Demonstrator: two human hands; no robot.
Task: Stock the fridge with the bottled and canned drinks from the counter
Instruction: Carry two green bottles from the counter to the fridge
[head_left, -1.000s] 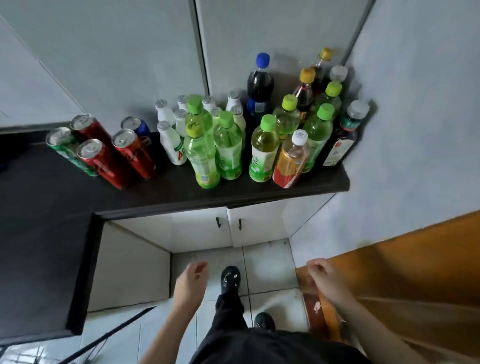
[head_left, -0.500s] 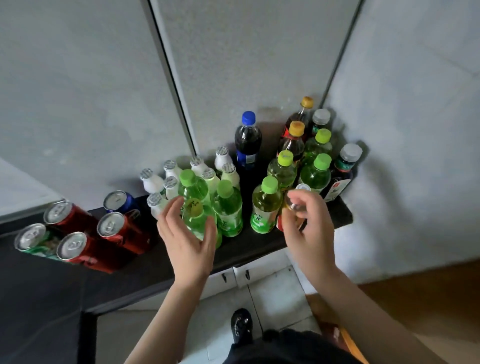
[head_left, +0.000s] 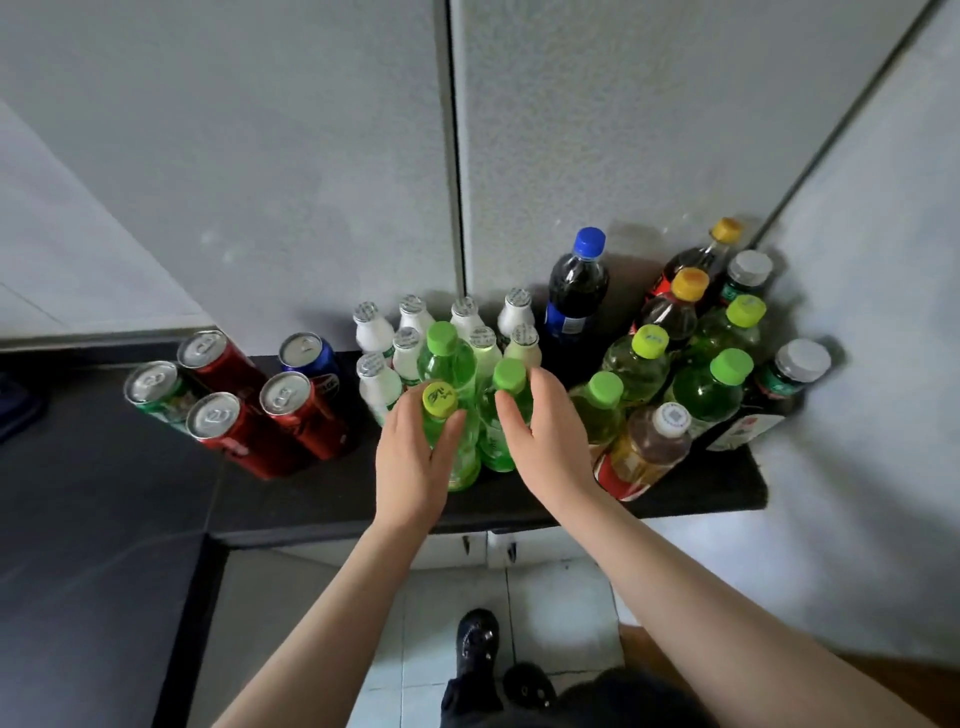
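**Drinks crowd the back of the tabletop, hands at the front bottles**

The tabletop (head_left: 322, 499) runs along the wall and ends at the right in a corner. On its left part stands a cluster of cans (head_left: 244, 405). Just right of them, against the wall, stand the small bottles (head_left: 415, 338). Before these stand three capped bottles; the left hand (head_left: 413, 457) wraps the front bottle (head_left: 452, 441), and the right hand (head_left: 550, 441) lies against the bottle beside it (head_left: 506, 410). Behind the right hand, at the wall, stands a tall bottle (head_left: 576, 291). The corner group of bottles (head_left: 696, 364) fills the right end. Below the tabletop's front edge are cabinet doors (head_left: 488, 548) and the floor (head_left: 545, 613).
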